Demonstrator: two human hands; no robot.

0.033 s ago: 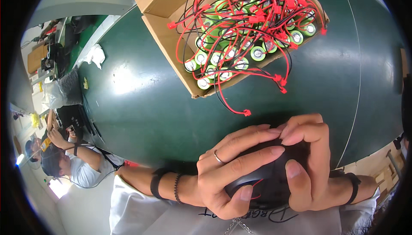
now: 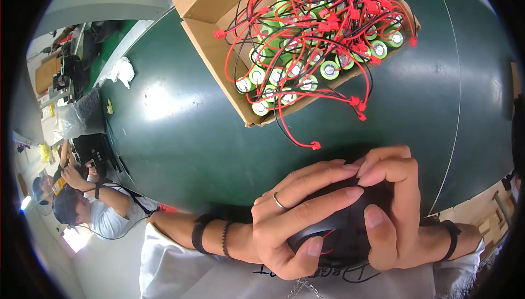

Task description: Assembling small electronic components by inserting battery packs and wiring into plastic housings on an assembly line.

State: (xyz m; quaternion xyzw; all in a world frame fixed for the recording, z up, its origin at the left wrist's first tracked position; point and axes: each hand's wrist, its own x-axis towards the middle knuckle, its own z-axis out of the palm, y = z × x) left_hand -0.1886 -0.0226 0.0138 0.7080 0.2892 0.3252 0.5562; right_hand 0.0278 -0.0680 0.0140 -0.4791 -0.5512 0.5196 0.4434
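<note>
1. The dark rounded object (image 2: 350, 220) is at the front of the person's body, close against the pale clothing (image 2: 394, 285) and on the near side of the bench (image 2: 180, 154). Much of it is hidden by fingers, so its full shape cannot be told. A thin red wire (image 2: 330, 233) shows against its left part.
2. Both hands are clamped on this object. The left hand (image 2: 295, 217) lies over its left and upper side, fingers stretched across it and thumb lower down. The right hand (image 2: 406, 211) grips from the right with bent fingers, its thumb facing the left fingers. The fingertips of the two come together near the object's upper edge.
3. The step in hand looks like close finger work on that object, with both hands steadying it; what the fingertips are doing there is too hidden to tell.
4. The next move seems to call for a steady hold and light fingertip pressure, with care not to pinch the red wire.
5. Beyond the hands, an open cardboard box (image 2: 219, 66) stands on the bench, holding green cells (image 2: 329, 69) under tangled red and black leads (image 2: 358, 72). One lead hangs over the near wall, its red connector (image 2: 315, 145) nearest the hands.
6. Farther left, a co-worker (image 2: 109, 220) sits beside the bench.
</note>
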